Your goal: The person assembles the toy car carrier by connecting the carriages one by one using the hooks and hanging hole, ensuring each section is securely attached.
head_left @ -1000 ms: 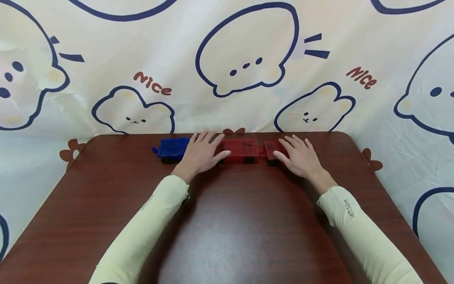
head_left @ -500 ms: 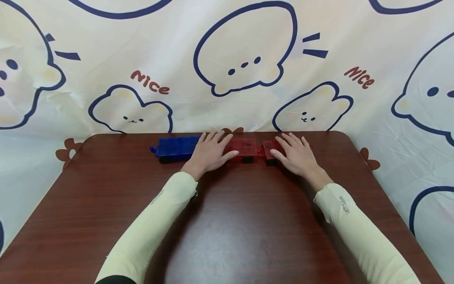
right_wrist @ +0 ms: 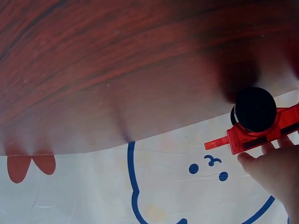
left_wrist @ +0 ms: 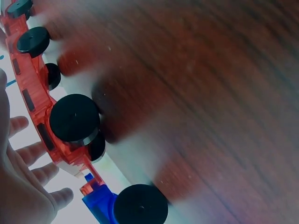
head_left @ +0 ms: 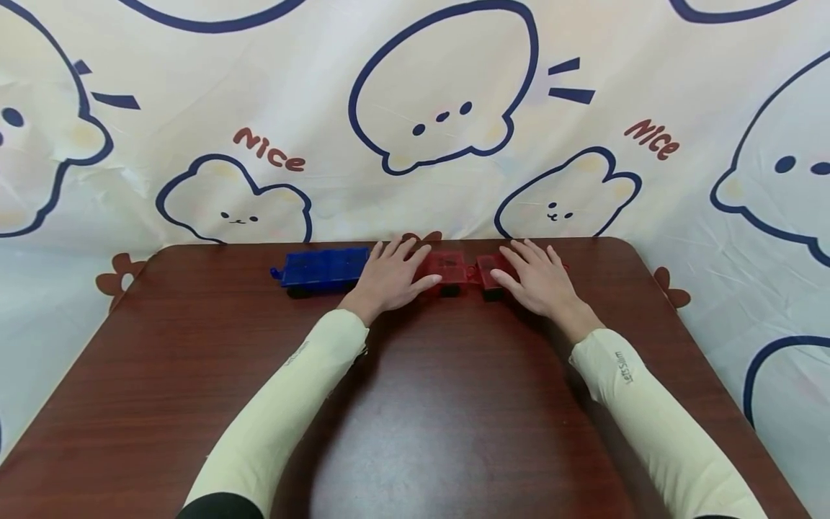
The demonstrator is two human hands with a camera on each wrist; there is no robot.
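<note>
A row of toy train cars with black wheels stands along the table's far edge. At its left end is a blue car, hooked to a red see-through car. My left hand lies over the red car's left part with spread fingers, hiding where it meets the blue one. The left wrist view shows a red link joined to the blue car. My right hand rests over a second red car, mostly covering it. A red coupling tab sticks out from that car's end in the right wrist view.
The brown wooden table extends toward me in front of the cars. Close behind its far edge hangs a white cloth with blue cartoon outlines, which also runs along both sides.
My left hand has slid right, off the blue car and further over the red one, so more of the blue car shows. The right hand stays on its car. The whole view has shifted slightly.
</note>
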